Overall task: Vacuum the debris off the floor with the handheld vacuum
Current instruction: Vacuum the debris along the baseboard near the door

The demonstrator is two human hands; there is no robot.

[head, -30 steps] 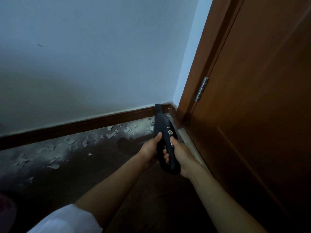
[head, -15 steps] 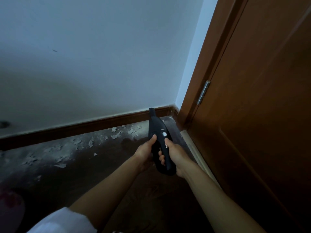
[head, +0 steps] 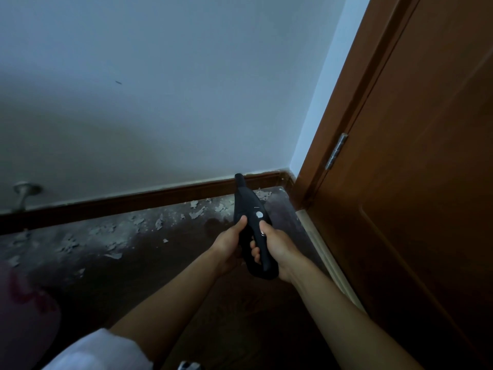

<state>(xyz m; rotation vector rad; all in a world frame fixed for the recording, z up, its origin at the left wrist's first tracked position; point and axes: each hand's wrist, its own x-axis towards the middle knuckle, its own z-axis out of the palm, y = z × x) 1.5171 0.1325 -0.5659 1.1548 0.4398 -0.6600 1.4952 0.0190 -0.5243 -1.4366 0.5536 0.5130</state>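
- Gripping the black handheld vacuum [head: 250, 209] in the head view, the right hand [head: 277, 247] wraps its handle while the left hand [head: 229, 244] clasps its side.
- Its nozzle points toward the baseboard [head: 149, 197], above pale debris [head: 197, 212] scattered on the dark floor [head: 160, 276].

Left hand [head: 229, 247] fingers hidden behind vacuum [head: 253, 228], door [head: 416, 182] cut off right, doorstop [head: 25, 192] blurred

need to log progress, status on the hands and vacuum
Left hand and right hand both grip the handheld vacuum. Nozzle aimed toward the baseboard. Debris on the floor, not yet cleared. Nothing in the way.
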